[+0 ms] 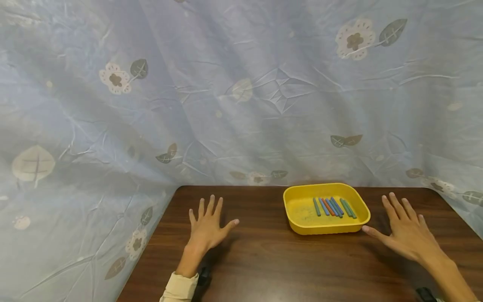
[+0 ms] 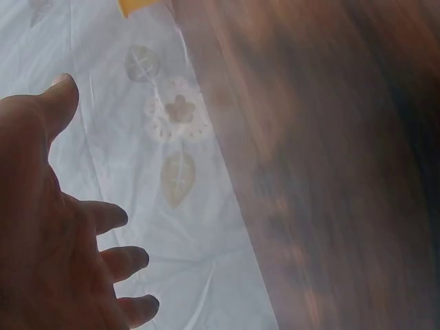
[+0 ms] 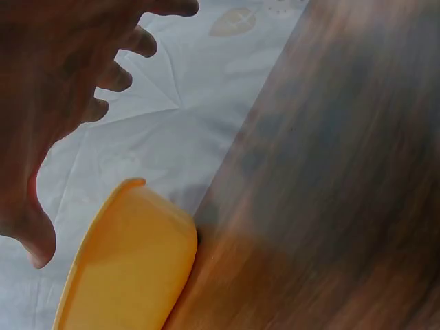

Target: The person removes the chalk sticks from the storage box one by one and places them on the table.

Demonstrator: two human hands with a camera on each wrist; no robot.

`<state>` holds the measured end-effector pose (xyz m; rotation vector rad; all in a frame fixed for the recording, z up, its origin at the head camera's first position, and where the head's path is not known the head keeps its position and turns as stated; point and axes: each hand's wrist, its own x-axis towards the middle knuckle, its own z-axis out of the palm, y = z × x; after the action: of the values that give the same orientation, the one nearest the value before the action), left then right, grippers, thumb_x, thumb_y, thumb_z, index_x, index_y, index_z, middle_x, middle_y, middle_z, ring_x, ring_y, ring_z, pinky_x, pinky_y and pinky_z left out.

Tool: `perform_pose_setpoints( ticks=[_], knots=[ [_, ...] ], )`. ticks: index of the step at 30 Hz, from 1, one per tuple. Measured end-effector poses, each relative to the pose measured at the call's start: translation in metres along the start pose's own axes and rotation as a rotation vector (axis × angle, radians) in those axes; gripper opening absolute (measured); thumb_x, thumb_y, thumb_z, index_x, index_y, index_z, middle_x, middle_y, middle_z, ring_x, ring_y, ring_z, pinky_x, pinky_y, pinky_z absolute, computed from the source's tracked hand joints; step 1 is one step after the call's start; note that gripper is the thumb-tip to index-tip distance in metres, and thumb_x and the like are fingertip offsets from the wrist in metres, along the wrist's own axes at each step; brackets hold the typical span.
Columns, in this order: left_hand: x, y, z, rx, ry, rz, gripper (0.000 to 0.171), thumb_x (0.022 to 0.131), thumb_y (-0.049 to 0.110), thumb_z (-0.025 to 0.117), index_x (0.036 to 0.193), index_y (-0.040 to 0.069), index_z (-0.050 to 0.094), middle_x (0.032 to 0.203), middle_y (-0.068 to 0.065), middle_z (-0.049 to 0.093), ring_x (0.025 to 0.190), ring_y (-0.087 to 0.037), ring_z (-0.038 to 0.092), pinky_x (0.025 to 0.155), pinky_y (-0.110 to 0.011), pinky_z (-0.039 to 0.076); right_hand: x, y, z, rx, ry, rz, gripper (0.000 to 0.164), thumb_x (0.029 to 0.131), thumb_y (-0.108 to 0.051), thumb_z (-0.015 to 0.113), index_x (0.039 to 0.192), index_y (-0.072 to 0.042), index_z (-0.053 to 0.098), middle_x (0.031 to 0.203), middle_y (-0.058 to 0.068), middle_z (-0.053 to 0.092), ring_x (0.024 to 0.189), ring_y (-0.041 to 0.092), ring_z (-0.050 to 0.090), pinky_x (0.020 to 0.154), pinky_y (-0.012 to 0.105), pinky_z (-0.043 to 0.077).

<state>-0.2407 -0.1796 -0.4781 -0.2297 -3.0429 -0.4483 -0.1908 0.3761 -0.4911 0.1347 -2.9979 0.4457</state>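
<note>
A yellow tray [image 1: 302, 230] stands toward the back right of the brown table. Inside it lie several chalk-like sticks [image 1: 331, 207] in green, blue and orange-red, roughly side by side. My left hand [image 1: 206, 230], fingers spread and holding nothing, hovers over the left part of the table, well apart from the tray. To the tray's right is my right hand [image 1: 409, 235], also with spread fingers and nothing held; its thumb tip is close to the tray's right corner. In the right wrist view the tray's outer wall [image 3: 137, 261] shows below that hand [image 3: 41, 124].
The dark wood-grain table [image 1: 256, 264] has rounded far corners. Behind it and along the left side hangs a pale, wrinkled cloth [image 1: 226, 117] with flower and leaf prints. A cream sleeve [image 1: 180, 287] covers the left forearm.
</note>
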Motion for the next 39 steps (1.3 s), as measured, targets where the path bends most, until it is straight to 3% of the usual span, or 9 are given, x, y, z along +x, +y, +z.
perform_pose_setpoints(
  ticks=[11, 15, 18, 24, 31, 39],
  knots=[
    [0.007, 0.022, 0.005, -0.02, 0.001, 0.046, 0.1, 0.098, 0.08, 0.051, 0.174, 0.021, 0.021, 0.181, -0.013, 0.013, 0.168, -0.046, 0.005, 0.125, -0.08, 0.003, 0.012, -0.009, 0.01, 0.058, -0.006, -0.053, 0.116, 0.101, -0.066, 0.062, 0.172, -0.002, -0.004, 0.177, 0.029, -0.011, 0.162, 0.057, -0.009, 0.116, 0.086, 0.015],
    [0.009, 0.029, 0.007, -0.032, 0.005, 0.066, 0.099, 0.098, 0.08, 0.051, 0.174, 0.022, 0.022, 0.181, -0.013, 0.015, 0.167, -0.046, 0.007, 0.126, -0.079, 0.005, 0.015, -0.011, 0.012, 0.064, -0.029, -0.05, 0.116, 0.101, -0.066, 0.062, 0.171, -0.003, -0.005, 0.178, 0.027, -0.011, 0.163, 0.055, -0.007, 0.111, 0.086, 0.023],
    [0.01, 0.034, 0.008, -0.045, 0.008, 0.08, 0.099, 0.099, 0.08, 0.051, 0.174, 0.023, 0.022, 0.181, -0.012, 0.016, 0.167, -0.046, 0.007, 0.126, -0.079, 0.006, 0.018, -0.011, 0.013, 0.084, -0.048, -0.046, 0.116, 0.101, -0.066, 0.062, 0.172, -0.004, -0.006, 0.179, 0.026, -0.008, 0.163, 0.055, -0.001, 0.106, 0.088, 0.028],
    [0.014, 0.046, 0.007, -0.079, 0.009, 0.112, 0.097, 0.1, 0.076, 0.053, 0.173, 0.022, 0.022, 0.181, -0.012, 0.017, 0.167, -0.045, 0.007, 0.127, -0.077, 0.006, 0.021, -0.009, 0.014, 0.165, -0.066, -0.062, 0.116, 0.101, -0.06, 0.067, 0.172, -0.002, -0.004, 0.176, 0.033, 0.003, 0.153, 0.066, 0.021, 0.108, 0.085, 0.028],
    [0.017, 0.058, 0.006, -0.086, 0.023, 0.14, 0.095, 0.1, 0.076, 0.054, 0.173, 0.022, 0.026, 0.18, -0.01, 0.021, 0.167, -0.044, 0.011, 0.128, -0.075, 0.01, 0.027, -0.002, 0.018, 0.19, -0.052, -0.077, 0.11, 0.1, -0.055, 0.071, 0.169, 0.008, 0.012, 0.162, 0.046, 0.03, 0.138, 0.072, 0.037, 0.103, 0.085, 0.035],
    [0.02, 0.07, 0.007, -0.115, 0.019, 0.17, 0.094, 0.1, 0.077, 0.053, 0.173, 0.023, 0.026, 0.18, -0.008, 0.02, 0.167, -0.043, 0.014, 0.129, -0.073, 0.014, 0.03, 0.002, 0.019, 0.211, -0.051, -0.049, 0.099, 0.099, -0.056, 0.073, 0.163, 0.009, 0.034, 0.152, 0.046, 0.046, 0.132, 0.07, 0.049, 0.097, 0.08, 0.045]
  ],
)
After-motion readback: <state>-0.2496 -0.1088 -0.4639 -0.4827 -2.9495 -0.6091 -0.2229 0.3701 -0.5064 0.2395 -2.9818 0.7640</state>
